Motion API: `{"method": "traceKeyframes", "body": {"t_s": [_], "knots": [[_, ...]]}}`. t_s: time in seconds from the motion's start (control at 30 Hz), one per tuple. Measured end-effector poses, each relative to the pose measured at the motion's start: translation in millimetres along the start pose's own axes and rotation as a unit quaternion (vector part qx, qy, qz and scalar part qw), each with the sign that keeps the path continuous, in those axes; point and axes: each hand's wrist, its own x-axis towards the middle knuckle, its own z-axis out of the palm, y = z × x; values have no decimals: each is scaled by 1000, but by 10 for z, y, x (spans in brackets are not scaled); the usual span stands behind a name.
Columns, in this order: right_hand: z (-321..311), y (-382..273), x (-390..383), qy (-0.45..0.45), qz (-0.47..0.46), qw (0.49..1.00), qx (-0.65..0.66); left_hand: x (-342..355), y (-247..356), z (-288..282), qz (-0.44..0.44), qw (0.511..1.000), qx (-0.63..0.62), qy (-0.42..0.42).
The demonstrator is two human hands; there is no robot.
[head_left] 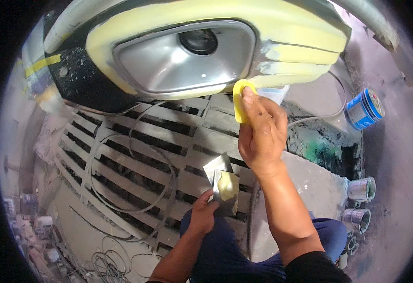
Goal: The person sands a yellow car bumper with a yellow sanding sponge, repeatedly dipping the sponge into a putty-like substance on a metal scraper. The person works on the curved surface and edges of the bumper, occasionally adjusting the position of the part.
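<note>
My right hand [263, 126] pinches a yellow plastic putty spreader [238, 109] between thumb and fingers. The spreader's upper edge meets, or nearly meets, the lower rim of a large curved panel [300, 28] coated in pale yellow putty. Set into that panel is a silver recess [183, 66] with a round dark opening [198, 41]. Lower down, my left hand [203, 213] grips thin metal putty plates [218, 166] over my knees. A lump of yellow putty [227, 187] lies on the nearer plate.
Below the panel is a slatted floor grate [121, 165] with a looped hose [91, 174] across it. A blue tin [364, 109] stands at the right, with two metal cans [361, 189] nearer to me. Coiled wire [107, 264] lies at the lower left.
</note>
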Motion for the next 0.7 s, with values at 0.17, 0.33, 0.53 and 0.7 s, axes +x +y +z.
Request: {"method": "traceKeyframes", "body": {"t_s": [0.17,0.33,0.53,0.7], "knots": [[39,-43,-146,-54,10,997,49,7,4,23,-29,998,-49,-3],[-30,-71,-11,73,44,996,24,-13,-8,-10,-8,999,-45,-2],[213,-356,-83,-22,65,998,16,-33,12,-7,-2,998,-62,3],[212,-435,-117,-38,69,995,63,-42,36,-38,13,1000,-23,3]]}}
